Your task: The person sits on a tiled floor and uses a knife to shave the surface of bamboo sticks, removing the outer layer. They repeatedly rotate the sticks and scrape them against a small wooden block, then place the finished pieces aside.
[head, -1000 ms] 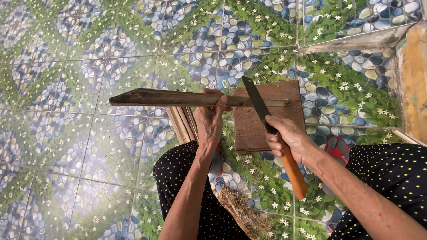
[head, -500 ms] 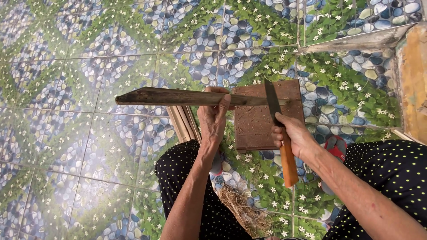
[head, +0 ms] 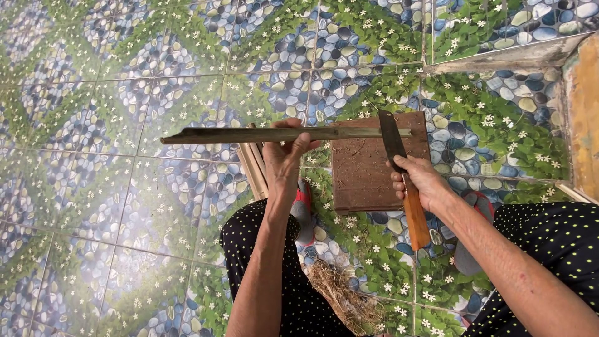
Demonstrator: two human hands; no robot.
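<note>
My left hand (head: 284, 153) grips a long brown bamboo stick (head: 249, 135) while, at three o'clock, my right hand (head: 419, 182) clasps an orange-handled dark-bladed knife (head: 399, 168).

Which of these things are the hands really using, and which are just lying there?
In use:
left hand holding the long stick
right hand holding the knife, blade at the stick's end
brown board beneath

Lying about:
thin slats
heap of shavings

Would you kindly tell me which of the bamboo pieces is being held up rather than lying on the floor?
The long bamboo stick, gripped level in the left hand. The short bamboo strips lie bundled on the tiled floor beneath it.
</note>
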